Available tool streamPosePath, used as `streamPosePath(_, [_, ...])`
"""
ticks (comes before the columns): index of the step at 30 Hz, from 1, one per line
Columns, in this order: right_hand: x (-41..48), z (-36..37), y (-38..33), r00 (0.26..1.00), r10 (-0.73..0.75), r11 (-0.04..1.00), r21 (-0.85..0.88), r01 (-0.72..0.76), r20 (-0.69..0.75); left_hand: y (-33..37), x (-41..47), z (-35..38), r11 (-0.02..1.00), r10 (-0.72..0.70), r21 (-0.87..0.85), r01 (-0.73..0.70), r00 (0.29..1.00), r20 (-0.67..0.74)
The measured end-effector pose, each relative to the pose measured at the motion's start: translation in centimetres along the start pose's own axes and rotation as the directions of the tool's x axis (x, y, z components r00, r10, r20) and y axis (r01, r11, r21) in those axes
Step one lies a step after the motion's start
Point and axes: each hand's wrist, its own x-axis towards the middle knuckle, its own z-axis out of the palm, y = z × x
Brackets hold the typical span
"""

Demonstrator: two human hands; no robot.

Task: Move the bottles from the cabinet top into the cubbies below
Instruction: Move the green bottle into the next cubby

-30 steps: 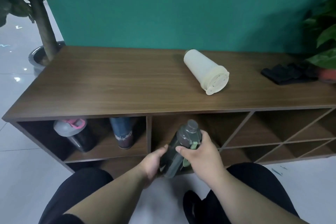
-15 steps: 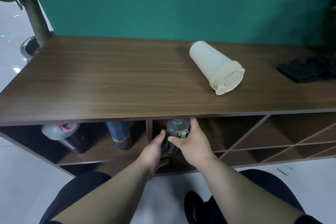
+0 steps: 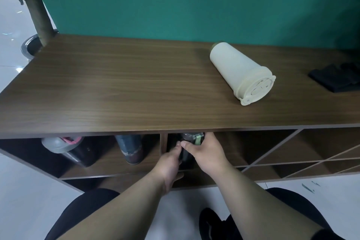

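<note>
1. Presently both hands are on a dark bottle [image 3: 186,147] standing in the cubby [image 3: 229,148] just right of the centre divider [image 3: 163,143]. Its cap sits just under the cabinet top [image 3: 116,91].
2. The left hand [image 3: 169,163] wraps the lower body, fingers curled round it; the right hand [image 3: 207,153] clamps the upper part near the cap and its green strap [image 3: 197,139]. Two hands probably serve to keep the tall bottle upright while it clears the low opening.
3. Judged from this, the step in hand is seating the bottle; release has not yet come.
4. A cream tumbler [image 3: 241,75] lies on its side on the top, lid toward the front edge, well apart from the hands. It looks to be the last bottle up there, and lying down it could roll.
5. A black folded cloth [image 3: 337,77] rests at the far right of the top.
6. The left cubby [image 3: 109,167] holds two: a tilted bottle with a grey lid and pink loop [image 3: 66,147], and a blue bottle [image 3: 130,148] beside it, apparently cap-down.
7. The diagonal compartments [image 3: 315,150] at right show nothing inside, so far as they can be seen.
</note>
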Motion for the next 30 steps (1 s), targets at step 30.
streamPosePath(30, [-7.2,-7.8,-3.9,0.977,0.149,0.971,0.208,-0.115,-0.154,-0.3,-4.0,-0.8,0.967,-0.055,0.248,0.059,0.998,-0.021])
